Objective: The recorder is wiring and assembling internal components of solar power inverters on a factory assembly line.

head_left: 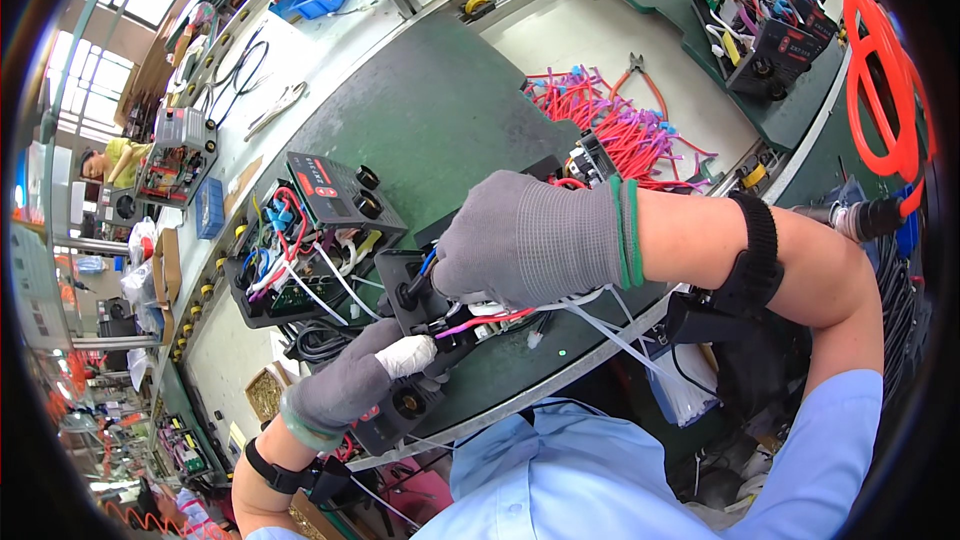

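My left hand [345, 380], in a grey glove with a white-wrapped thumb, is closed on the near edge of a black device housing [405, 285]. Over the same housing, my right hand [530, 240], in a grey glove with a green cuff, is curled into a fist; what lies inside its fingers is hidden. A short black cable [415, 290] stands at the panel below those fingers. Between the hands runs a pink-and-red wire [485, 321], and white wires [605, 325] trail off to the right. A black control panel with knobs [395, 415] shows below my left hand.
Beyond my left hand sits an opened device [325, 200] with loose wires. A heap of red wires [610, 125] lies past my right hand, with pliers [640, 80] behind it. Another opened device [765, 20] and a coiled orange hose [880, 70] are at the right.
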`<move>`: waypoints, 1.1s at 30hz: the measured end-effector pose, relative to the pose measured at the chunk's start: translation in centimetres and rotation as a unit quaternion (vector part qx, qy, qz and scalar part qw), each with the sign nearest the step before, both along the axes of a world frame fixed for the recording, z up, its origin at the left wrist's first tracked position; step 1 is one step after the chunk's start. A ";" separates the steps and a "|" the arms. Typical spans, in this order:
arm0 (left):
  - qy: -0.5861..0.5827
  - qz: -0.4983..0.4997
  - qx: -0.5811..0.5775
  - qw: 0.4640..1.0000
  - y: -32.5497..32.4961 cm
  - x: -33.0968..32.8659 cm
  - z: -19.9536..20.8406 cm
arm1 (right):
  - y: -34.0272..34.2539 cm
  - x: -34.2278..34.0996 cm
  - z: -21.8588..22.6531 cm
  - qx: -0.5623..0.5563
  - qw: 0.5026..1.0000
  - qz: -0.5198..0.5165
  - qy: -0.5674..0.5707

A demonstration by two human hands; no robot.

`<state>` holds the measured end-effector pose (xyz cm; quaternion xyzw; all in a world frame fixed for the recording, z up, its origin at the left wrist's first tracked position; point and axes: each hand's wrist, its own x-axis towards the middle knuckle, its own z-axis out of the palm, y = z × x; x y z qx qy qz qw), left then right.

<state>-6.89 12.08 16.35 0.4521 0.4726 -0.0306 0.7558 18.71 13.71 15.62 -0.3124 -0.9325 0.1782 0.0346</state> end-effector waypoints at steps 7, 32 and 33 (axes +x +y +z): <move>0.029 -0.034 0.027 0.999 0.3 -0.1 0.0 | 0.2 -0.6 1.1 -0.021 0.999 0.013 -0.035; 0.097 -0.073 0.448 0.886 -1.6 -1.1 5.7 | -1.2 -2.4 1.9 -0.371 0.786 -0.232 0.437; 0.092 -0.065 0.454 0.884 -1.4 -0.8 5.6 | -1.1 -2.9 0.8 -0.317 0.820 -0.175 0.444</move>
